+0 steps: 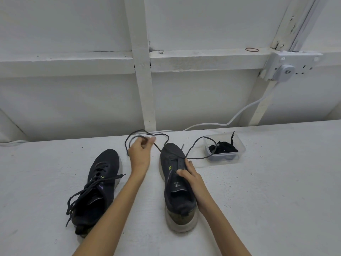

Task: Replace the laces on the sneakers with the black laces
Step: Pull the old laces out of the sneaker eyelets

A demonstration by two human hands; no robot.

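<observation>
Two dark sneakers stand on a white table. The left sneaker [100, 183] keeps its loose dark laces, which trail over its side. The right sneaker [177, 185] has a thin dark lace [198, 143] running through only its front eyelets. My left hand [140, 154] pinches one strand of that lace, which loops above the toe. My right hand [191, 179] grips the right sneaker around the tongue and side. The lace's other end curves away to the right toward a clear plastic tub [239, 146] holding bundled black laces [224, 147].
The table [276, 191] ends at a white panelled wall. A white cable [238, 113] runs down from a wall socket [287, 68] at the upper right and lies along the table's back edge. A rubber band [251, 49] rests on the wall ledge.
</observation>
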